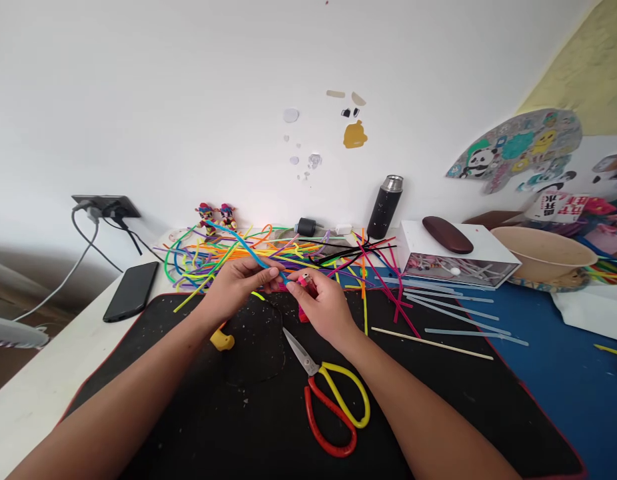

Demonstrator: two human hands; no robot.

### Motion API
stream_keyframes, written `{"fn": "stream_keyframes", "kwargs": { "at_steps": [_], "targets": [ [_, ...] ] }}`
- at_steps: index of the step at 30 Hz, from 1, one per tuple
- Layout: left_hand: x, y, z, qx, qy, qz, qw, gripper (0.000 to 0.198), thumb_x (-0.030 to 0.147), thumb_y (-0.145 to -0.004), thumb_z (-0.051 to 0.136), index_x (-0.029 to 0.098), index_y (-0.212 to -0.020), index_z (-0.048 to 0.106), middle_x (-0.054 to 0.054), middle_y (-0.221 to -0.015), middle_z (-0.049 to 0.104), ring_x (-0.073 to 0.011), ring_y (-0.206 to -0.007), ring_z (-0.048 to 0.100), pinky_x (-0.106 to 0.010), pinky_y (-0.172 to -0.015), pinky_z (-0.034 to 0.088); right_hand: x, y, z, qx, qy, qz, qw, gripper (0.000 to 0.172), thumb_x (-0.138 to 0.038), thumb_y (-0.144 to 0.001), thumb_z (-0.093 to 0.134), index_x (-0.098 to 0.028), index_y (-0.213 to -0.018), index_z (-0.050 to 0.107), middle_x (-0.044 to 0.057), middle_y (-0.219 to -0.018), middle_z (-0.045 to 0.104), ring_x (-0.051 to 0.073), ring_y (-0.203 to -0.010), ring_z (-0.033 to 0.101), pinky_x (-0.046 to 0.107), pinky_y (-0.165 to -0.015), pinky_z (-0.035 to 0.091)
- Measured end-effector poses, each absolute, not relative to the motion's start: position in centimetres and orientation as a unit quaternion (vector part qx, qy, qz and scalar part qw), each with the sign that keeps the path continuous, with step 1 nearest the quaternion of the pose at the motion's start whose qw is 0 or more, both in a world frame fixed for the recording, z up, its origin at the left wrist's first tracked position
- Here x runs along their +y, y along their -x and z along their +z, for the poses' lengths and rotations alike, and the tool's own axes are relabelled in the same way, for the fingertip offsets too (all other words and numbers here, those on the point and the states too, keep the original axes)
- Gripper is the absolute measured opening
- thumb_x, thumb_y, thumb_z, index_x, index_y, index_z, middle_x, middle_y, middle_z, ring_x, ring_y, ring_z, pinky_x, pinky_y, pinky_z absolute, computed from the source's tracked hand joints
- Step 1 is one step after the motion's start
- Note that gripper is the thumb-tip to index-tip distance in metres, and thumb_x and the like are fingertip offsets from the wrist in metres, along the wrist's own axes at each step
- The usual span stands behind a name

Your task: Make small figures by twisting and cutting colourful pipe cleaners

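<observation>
Mid-frame, left hand [233,283] and right hand [328,307] pinch a blue pipe cleaner [246,247]; shaping seems underway; the next move likely needs steady pressure.

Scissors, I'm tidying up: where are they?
In the head view, the scissors lie on the black mat, slightly right of centre, pictured below the right hand.

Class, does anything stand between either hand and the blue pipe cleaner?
Nothing visible does: the left hand and the right hand both pinch the blue pipe cleaner directly. The scissors lie apart from it on the black mat.
</observation>
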State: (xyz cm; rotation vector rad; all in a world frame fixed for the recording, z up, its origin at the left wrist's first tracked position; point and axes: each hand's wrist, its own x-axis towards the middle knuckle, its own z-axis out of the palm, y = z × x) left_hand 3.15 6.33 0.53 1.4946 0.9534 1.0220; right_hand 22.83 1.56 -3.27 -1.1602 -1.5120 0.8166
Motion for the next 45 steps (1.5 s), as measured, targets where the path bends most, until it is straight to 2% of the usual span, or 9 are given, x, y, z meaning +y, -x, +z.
{"fn": "stream_keyframes", "kwargs": {
  "at_steps": [5, 9, 19, 24, 28, 34, 39, 42, 45],
  "targets": [
    [7.7, -1.7, 0.8, 0.404, -0.591, 0.501, 0.487, 0.035, 0.050, -0.077, 0.090, 0.017, -0.086, 0.082, -0.005, -0.073, 0.076, -0.0163, -0.067, 0.067, -0.027, -0.066, 0.054, 1.1, -22.7, -2.6, -0.617, 0.449, 0.395, 0.511, 0.033, -0.050, -0.097, 0.066, -0.018, -0.105, 0.072, -0.002, -0.077, 0.061, 0.013, -0.064, 0.051, 0.025, -0.063, 0.041],
    [8.5, -0.7, 1.1, 0.399, -0.565, 0.527, 0.494, 0.036, 0.050, -0.077, 0.090, 0.017, -0.088, 0.082, -0.004, -0.071, 0.074, -0.0151, -0.065, 0.064, -0.026, -0.063, 0.052, 0.7, -21.8, -2.5, -0.655, 0.434, 0.410, 0.463, 0.037, -0.053, -0.101, 0.059, -0.018, -0.098, 0.072, 0.001, -0.082, 0.067, 0.014, -0.070, 0.056, 0.025, -0.066, 0.042],
    [8.2, -0.6, 1.9, 0.383, -0.574, 0.523, 0.500, 0.039, 0.054, -0.075, 0.090, 0.017, -0.082, 0.080, -0.006, -0.073, 0.075, -0.0179, -0.066, 0.066, -0.030, -0.064, 0.054, -1.8, -23.9, -0.7, -0.801, 0.529, 0.215, 0.179, 0.037, -0.047, -0.097, 0.070, -0.020, -0.073, 0.066, -0.002, -0.066, 0.063, 0.013, -0.060, 0.052, 0.028, -0.059, 0.025],
    [8.0, -0.5, 1.9, 0.362, -0.577, 0.523, 0.513, 0.035, 0.051, -0.077, 0.089, 0.018, -0.085, 0.081, -0.006, -0.079, 0.078, -0.0178, -0.069, 0.068, -0.029, -0.065, 0.053, -2.7, -25.4, -0.1, -0.817, 0.559, 0.139, 0.037, 0.029, -0.045, -0.099, 0.069, -0.021, -0.081, 0.071, 0.003, -0.079, 0.074, 0.019, -0.074, 0.066, 0.029, -0.060, 0.025],
    [7.8, -0.5, 2.1, 0.355, -0.593, 0.514, 0.509, 0.033, 0.050, -0.080, 0.087, 0.018, -0.084, 0.081, -0.005, -0.075, 0.077, -0.0166, -0.066, 0.067, -0.029, -0.066, 0.052, -2.5, -25.8, 0.2, -0.807, 0.582, 0.097, -0.033, 0.027, -0.045, -0.100, 0.066, -0.022, -0.094, 0.076, 0.007, -0.094, 0.080, 0.025, -0.087, 0.074, 0.029, -0.065, 0.035],
    [7.4, -0.7, 2.8, 0.356, -0.607, 0.504, 0.500, 0.036, 0.053, -0.079, 0.085, 0.018, -0.083, 0.080, -0.005, -0.073, 0.076, -0.0165, -0.063, 0.064, -0.030, -0.066, 0.050, -2.6, -26.4, 1.4, -0.789, 0.610, 0.067, -0.034, 0.037, -0.046, -0.103, 0.061, -0.021, -0.128, 0.074, 0.011, -0.114, 0.081, 0.028, -0.100, 0.076, 0.033, -0.077, 0.048],
    [7.0, -0.7, 3.3, 0.356, -0.607, 0.506, 0.499, 0.039, 0.055, -0.078, 0.085, 0.017, -0.083, 0.080, -0.006, -0.073, 0.075, -0.0169, -0.063, 0.064, -0.031, -0.065, 0.051, -5.5, -26.3, 2.5, -0.781, 0.607, 0.144, -0.001, 0.031, -0.044, -0.098, 0.067, -0.022, -0.117, 0.077, 0.007, -0.100, 0.082, 0.027, -0.091, 0.075, 0.032, -0.072, 0.045],
    [6.8, -0.7, 3.5, 0.345, -0.607, 0.508, 0.505, 0.040, 0.056, -0.077, 0.085, 0.017, -0.086, 0.081, -0.006, -0.073, 0.076, -0.0182, -0.065, 0.066, -0.031, -0.066, 0.052, -7.6, -25.8, 2.3, -0.779, 0.597, 0.190, -0.026, 0.035, -0.049, -0.095, 0.072, -0.023, -0.118, 0.077, 0.006, -0.091, 0.081, 0.028, -0.088, 0.076, 0.032, -0.071, 0.045],
    [6.7, -0.6, 3.7, 0.342, -0.609, 0.508, 0.504, 0.042, 0.057, -0.077, 0.085, 0.016, -0.086, 0.080, -0.007, -0.072, 0.076, -0.0189, -0.066, 0.066, -0.031, -0.067, 0.052, -9.2, -25.2, 1.6, -0.792, 0.579, 0.180, -0.066, 0.039, -0.046, -0.090, 0.077, -0.022, -0.120, 0.075, 0.010, -0.106, 0.080, 0.032, -0.098, 0.076, 0.034, -0.078, 0.049]
  ]
}}
